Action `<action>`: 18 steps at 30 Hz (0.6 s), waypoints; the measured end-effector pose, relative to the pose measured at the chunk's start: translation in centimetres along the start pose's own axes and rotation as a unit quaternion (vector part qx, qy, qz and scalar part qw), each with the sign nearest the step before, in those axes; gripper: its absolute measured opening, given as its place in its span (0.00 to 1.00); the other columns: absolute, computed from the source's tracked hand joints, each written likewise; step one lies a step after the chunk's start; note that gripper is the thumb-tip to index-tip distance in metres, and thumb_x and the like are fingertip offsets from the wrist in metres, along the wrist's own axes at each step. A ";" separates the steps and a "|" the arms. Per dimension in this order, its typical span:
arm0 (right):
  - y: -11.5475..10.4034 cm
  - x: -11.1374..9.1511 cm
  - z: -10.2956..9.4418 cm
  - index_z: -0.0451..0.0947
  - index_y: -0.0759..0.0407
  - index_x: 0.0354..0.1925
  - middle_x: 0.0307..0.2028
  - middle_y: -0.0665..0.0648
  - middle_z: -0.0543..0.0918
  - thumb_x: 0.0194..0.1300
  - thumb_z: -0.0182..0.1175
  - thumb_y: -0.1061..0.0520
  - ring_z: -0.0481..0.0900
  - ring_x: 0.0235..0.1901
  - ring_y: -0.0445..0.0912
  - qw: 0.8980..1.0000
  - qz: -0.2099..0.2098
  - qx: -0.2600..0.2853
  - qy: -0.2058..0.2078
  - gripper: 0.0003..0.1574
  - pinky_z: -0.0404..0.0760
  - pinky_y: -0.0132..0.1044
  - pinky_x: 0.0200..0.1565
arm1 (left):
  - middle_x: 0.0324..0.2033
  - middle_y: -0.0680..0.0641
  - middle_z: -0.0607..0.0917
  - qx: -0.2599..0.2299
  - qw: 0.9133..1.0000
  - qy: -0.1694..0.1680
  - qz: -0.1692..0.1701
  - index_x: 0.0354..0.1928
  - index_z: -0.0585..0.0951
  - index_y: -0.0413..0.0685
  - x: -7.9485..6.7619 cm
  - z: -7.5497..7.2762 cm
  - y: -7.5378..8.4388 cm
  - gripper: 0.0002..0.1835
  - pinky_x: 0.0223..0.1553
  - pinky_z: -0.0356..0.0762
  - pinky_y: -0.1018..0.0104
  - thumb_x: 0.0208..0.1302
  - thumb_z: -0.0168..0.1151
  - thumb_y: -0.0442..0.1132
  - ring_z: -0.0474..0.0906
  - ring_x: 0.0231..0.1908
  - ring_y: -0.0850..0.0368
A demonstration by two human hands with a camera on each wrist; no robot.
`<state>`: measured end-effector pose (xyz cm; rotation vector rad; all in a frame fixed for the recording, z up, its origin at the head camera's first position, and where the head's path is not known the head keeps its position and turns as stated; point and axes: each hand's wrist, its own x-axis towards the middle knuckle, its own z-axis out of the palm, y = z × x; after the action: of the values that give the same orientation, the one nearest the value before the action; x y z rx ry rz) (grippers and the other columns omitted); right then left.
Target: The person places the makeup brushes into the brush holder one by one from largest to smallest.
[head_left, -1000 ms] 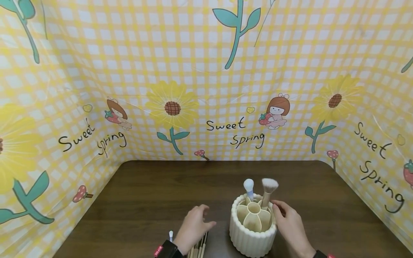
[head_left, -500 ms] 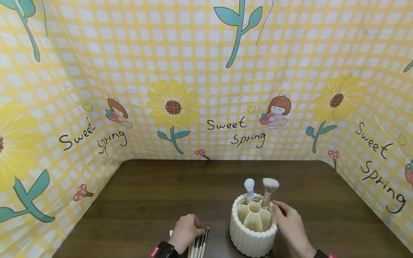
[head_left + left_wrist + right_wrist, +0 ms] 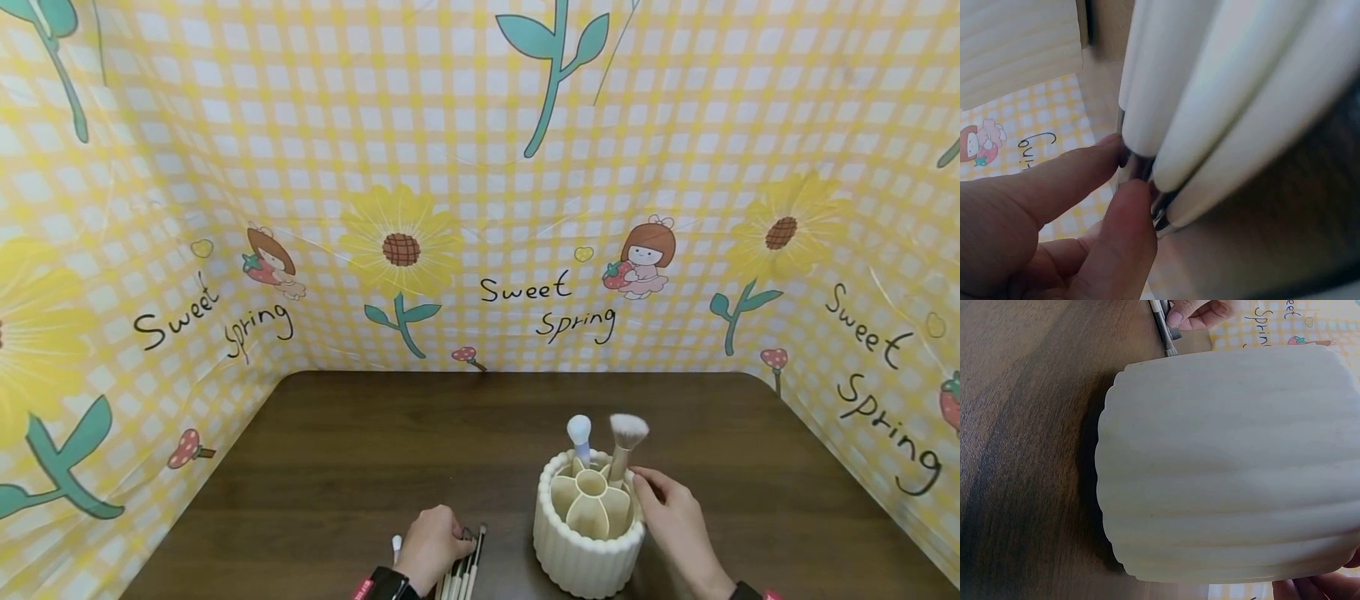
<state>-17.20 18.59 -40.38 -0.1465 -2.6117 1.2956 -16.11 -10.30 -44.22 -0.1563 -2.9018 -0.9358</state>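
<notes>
In the head view my left hand (image 3: 435,546) is over a bundle of thin makeup brushes (image 3: 468,575) with pale handles and dark ferrules, lying at the table's front. Thumb and finger pinch a brush near its ferrule, just below the pale handles (image 3: 1166,94) in the left wrist view. My right hand (image 3: 677,525) grips the rim of a cream, ribbed brush holder (image 3: 588,558) from its right side. Petal-shaped compartments divide the holder's inside. Standing in its back part are a white-headed brush (image 3: 579,433) and a fluffy wide brush (image 3: 626,437).
Another small white-tipped brush (image 3: 397,546) lies left of my left hand, partly hidden by it. The dark wooden table (image 3: 375,450) ends at a yellow checked cloth wall (image 3: 480,167) behind and on both sides.
My left hand has come down and slightly toward me onto the brush bundle, its spread fingers closing to a pinch. My right hand and the holder have stayed in place.
</notes>
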 end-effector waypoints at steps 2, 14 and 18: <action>0.0 0.0 0.0 0.79 0.69 0.49 0.46 0.69 0.83 0.68 0.50 0.54 0.78 0.43 0.51 1.000 0.001 0.001 0.001 0.22 0.75 0.42 0.41 | 0.12 0.55 0.66 0.002 1.000 -0.002 0.002 0.10 0.69 0.47 0.1 0.1 0.0 0.18 0.18 0.60 0.67 0.41 0.71 0.35 0.59 0.15 0.60; 0.3 -0.1 0.0 0.80 0.67 0.49 0.46 0.67 0.84 0.67 0.50 0.54 0.78 0.43 0.51 1.000 0.002 0.002 0.002 0.21 0.76 0.42 0.41 | 0.08 0.59 0.55 0.019 1.000 -0.011 0.006 0.07 0.58 0.53 0.2 0.3 0.5 0.27 0.17 0.53 0.70 0.43 0.70 0.34 0.54 0.13 0.62; 0.4 0.0 0.0 0.80 0.67 0.49 0.46 0.67 0.84 0.68 0.51 0.53 0.78 0.44 0.51 1.000 -0.005 0.002 0.004 0.22 0.76 0.43 0.42 | 0.07 0.61 0.51 0.030 0.999 -0.001 0.017 0.06 0.55 0.54 0.2 0.3 0.7 0.29 0.16 0.49 0.71 0.43 0.68 0.32 0.52 0.11 0.63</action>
<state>-17.22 18.83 -40.70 -0.1368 -2.5999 1.2951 -16.21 -9.55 -43.99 -0.2019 -2.9147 -0.8437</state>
